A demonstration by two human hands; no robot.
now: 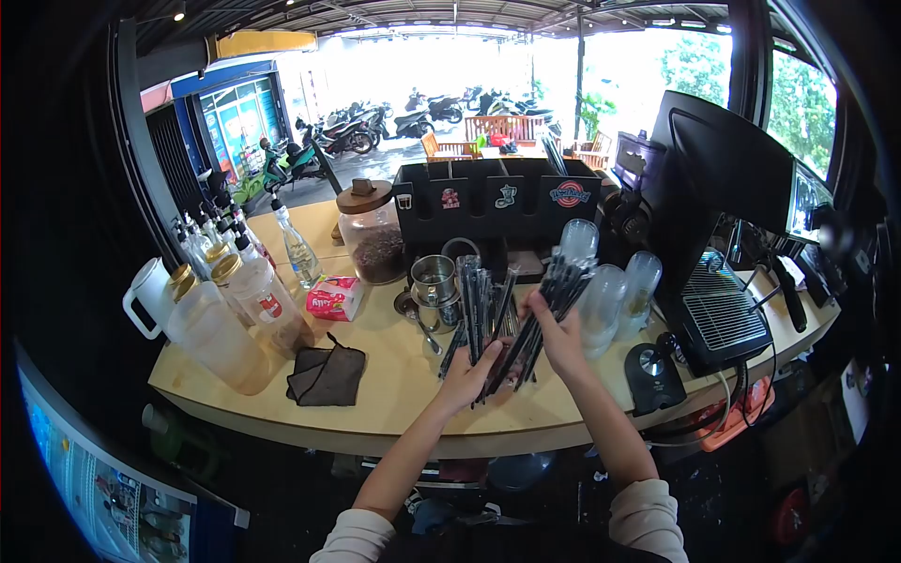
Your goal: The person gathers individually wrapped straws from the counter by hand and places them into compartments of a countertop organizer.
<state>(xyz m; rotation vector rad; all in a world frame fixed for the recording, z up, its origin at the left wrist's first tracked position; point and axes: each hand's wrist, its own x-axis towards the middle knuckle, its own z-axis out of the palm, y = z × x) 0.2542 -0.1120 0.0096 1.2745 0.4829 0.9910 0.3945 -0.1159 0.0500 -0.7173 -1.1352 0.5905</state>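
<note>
My left hand (467, 377) is closed round a bundle of black straws (476, 305) in clear wrappers, held roughly upright above the counter. In my right hand (556, 330) is a second bundle of wrapped black straws (563, 284), tilted with its tops to the right. The two bundles come close together at their lower ends. Behind them stands a black organizer box (483, 194) with stickers on its front, and a few straws (554, 155) stick up from its right compartment. Left of my left hand are a steel cup (434, 280) and a spoon (429, 336).
Upturned clear cups (603, 305) stand right of my right hand, near a black scale-like device (654, 377) and an espresso machine (718, 300). At left are a folded dark cloth (326, 375), a tissue pack (335, 297), pitchers (218, 338), syrup bottles (298, 249) and a bean jar (374, 239).
</note>
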